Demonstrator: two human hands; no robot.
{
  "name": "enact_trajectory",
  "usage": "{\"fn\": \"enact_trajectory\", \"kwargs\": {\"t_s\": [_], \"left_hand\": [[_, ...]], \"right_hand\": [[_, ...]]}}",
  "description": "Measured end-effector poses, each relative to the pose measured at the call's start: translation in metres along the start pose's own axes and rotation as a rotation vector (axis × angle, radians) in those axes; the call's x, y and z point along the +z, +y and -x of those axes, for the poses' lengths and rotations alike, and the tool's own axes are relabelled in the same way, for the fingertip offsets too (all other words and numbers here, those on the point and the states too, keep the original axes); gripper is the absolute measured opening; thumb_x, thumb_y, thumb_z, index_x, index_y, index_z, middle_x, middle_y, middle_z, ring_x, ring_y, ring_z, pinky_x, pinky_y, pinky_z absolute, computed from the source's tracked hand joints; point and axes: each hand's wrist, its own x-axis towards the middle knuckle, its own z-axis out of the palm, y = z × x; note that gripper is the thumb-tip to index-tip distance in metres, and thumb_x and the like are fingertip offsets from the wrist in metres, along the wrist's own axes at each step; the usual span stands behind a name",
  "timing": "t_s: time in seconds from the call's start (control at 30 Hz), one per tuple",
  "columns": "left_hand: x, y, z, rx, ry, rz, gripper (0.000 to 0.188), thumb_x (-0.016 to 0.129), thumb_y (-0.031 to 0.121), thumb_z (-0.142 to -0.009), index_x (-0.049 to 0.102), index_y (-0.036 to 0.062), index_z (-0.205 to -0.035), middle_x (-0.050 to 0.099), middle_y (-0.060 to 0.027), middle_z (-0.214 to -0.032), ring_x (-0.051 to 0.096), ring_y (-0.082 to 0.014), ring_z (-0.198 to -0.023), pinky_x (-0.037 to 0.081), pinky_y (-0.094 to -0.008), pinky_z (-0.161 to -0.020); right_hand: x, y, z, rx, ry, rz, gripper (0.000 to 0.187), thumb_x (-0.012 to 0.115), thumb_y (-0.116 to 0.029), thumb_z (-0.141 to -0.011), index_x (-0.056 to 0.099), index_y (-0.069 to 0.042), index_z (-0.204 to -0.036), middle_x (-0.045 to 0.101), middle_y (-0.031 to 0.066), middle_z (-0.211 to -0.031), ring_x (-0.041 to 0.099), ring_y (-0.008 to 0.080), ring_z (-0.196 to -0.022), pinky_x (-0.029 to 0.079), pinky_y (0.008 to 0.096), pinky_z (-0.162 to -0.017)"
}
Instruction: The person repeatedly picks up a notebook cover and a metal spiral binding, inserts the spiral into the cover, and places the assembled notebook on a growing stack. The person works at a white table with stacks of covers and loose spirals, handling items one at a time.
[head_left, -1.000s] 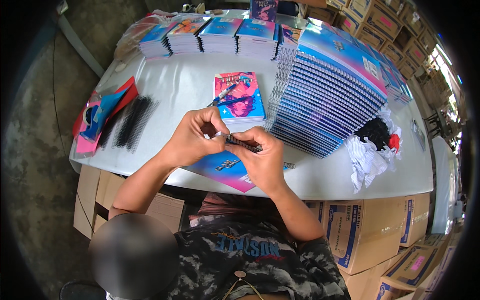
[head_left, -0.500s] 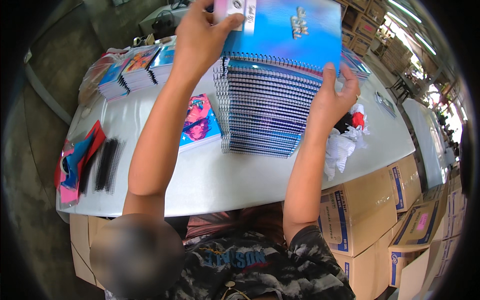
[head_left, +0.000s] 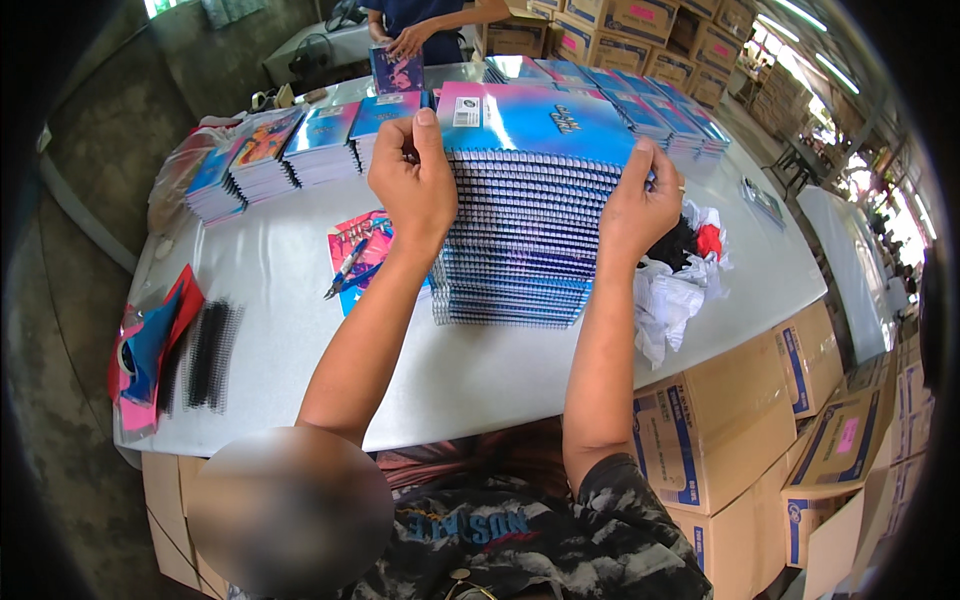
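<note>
A tall stack of spiral notebooks (head_left: 525, 240) stands in front of me with the wire bindings toward me. On its top lies a notebook with a blue and pink cover (head_left: 540, 120). My left hand (head_left: 415, 185) is closed at its left edge, thumb up. My right hand (head_left: 642, 203) pinches its right near corner; the fingers under the edge are partly hidden. Left of the stack, pliers with blue handles (head_left: 348, 268) rest on a pink and blue notebook (head_left: 345, 235), partly covered by my left forearm.
Notebook stacks (head_left: 325, 140) line the table's far side, more at far right (head_left: 690, 125). Black spiral coils (head_left: 210, 355) and coloured sheets (head_left: 155, 355) lie left; crumpled white wrapping (head_left: 672, 300) lies right. Cardboard boxes (head_left: 715, 430) stand below. Across the table, another person's hands (head_left: 410, 38) hold a notebook.
Both hands have brought the blue notebook down and toward me, from raised above the stack to level on its top. The pliers and the other person are now visible.
</note>
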Motion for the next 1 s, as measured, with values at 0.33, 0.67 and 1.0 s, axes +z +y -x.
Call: {"fn": "enact_trajectory", "kwargs": {"t_s": [0.33,0.67,1.0], "left_hand": [[-0.006,-0.001,-0.004,-0.011,-0.015,-0.161,0.032,0.057,0.028,-0.087,0.055,-0.0010,-0.075,0.052,-0.0040,-0.061,0.046,-0.0104,-0.055,0.039,-0.0248,-0.052],[-0.177,-0.116,0.088,0.367,-0.928,-0.969,0.046,0.064,0.022,-0.076,0.053,0.0016,-0.116,0.057,-0.0127,-0.115,0.054,-0.0312,-0.104,0.043,-0.0365,-0.088],[-0.169,-0.115,0.010,-0.425,-1.238,-0.573,0.021,0.064,0.013,-0.079,0.066,0.0049,-0.098,0.067,-0.0083,-0.088,0.061,-0.0148,-0.077,0.048,-0.0276,-0.073]], "right_hand": [[0.001,0.012,0.007,-0.055,0.032,-0.017,0.020,0.062,-0.020,-0.083,0.063,0.000,-0.086,0.053,0.0085,-0.084,0.050,0.0188,-0.077,0.041,0.0301,-0.067],[-0.079,0.027,0.129,0.047,-0.221,-0.204,0.024,0.055,-0.012,-0.084,0.052,0.002,-0.104,0.053,0.0121,-0.102,0.047,0.0220,-0.095,0.036,0.0321,-0.085],[-0.073,-0.020,0.217,0.289,-0.724,-0.422,0.020,0.056,-0.001,-0.080,0.056,0.000,-0.100,0.059,0.0092,-0.090,0.057,0.0174,-0.081,0.043,0.0288,-0.076]]}}
